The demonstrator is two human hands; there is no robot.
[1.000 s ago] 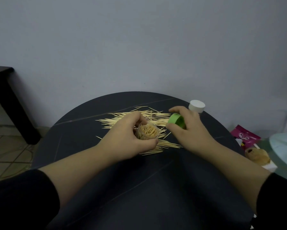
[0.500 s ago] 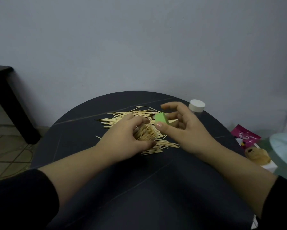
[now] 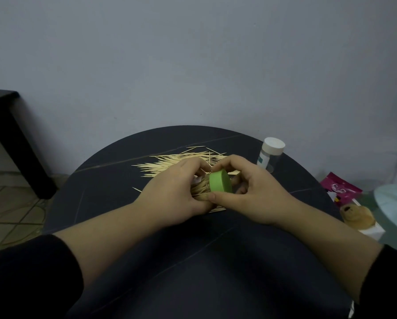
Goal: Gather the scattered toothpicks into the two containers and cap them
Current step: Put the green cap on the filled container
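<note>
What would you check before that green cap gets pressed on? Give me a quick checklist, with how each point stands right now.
1. Left hand grips the container: ok.
2. Right hand pinches the green cap: ok.
3. Cap square to the container's mouth: cannot tell; it looks tilted and the hands hide the rim.
4. Nothing sticking out to block the cap: cannot tell.
5. Loose toothpicks all gathered off the table: not ok; many lie behind the hands.
6. White-capped container closed: ok.
</note>
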